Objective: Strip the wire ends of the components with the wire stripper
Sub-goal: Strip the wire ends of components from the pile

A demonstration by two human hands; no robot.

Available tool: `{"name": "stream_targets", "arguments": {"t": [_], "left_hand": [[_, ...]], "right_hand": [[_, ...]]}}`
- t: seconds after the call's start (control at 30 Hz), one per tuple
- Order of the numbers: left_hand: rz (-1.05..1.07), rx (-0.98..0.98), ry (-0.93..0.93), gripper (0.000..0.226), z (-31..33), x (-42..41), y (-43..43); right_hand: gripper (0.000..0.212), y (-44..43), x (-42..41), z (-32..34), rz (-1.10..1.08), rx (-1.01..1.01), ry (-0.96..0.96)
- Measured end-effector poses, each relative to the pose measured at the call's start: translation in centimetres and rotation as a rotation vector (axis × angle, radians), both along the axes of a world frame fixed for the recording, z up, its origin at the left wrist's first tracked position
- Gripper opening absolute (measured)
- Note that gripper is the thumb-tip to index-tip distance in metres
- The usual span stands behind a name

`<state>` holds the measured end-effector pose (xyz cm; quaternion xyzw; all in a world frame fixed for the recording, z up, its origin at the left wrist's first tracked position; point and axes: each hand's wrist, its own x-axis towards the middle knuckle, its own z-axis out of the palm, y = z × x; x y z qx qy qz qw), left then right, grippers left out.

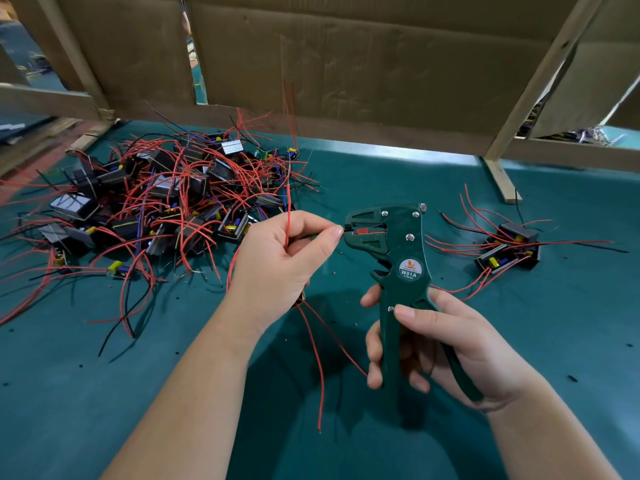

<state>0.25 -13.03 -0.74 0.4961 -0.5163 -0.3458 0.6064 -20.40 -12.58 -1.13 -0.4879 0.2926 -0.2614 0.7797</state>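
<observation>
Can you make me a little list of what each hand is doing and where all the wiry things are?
left hand: pinches a wire end at the stripper's mouth; a red wire runs up through its fingers
right hand: holds the wire stripper by its handles, which are spread apart
big pile: components with red and black wires, table's left
small group: a few components, table's right
table: green cover
behind: cardboard wall

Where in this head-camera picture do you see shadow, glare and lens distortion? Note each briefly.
Head view: a dark shadow falls on the green table cover below the left hand gripping a red wire; glare strip under the cardboard wall; wooden posts lean from wide-angle distortion; wire stripper in the right hand is sharp.
</observation>
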Motion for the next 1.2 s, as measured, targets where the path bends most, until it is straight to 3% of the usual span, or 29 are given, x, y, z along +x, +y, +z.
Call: {"name": "stream_targets", "arguments": {"t": [0.43,0.6,1.2], "left_hand": [[-0.032,-0.057,-0.101,0.014,0.18,-0.09,0.21],[-0.031,-0.054,-0.096,0.013,-0.19,0.12,0.12],[-0.026,-0.097,-0.107,0.006,-0.32,0.01,0.12]], "right_hand": [[0.032,-0.01,0.03,0.01,-0.011,0.014,0.016],[0.044,0.02,0.17,0.15,0.005,0.019,0.005],[0.044,-0.10,-0.08,0.26,0.031,0.009,0.022]]}}
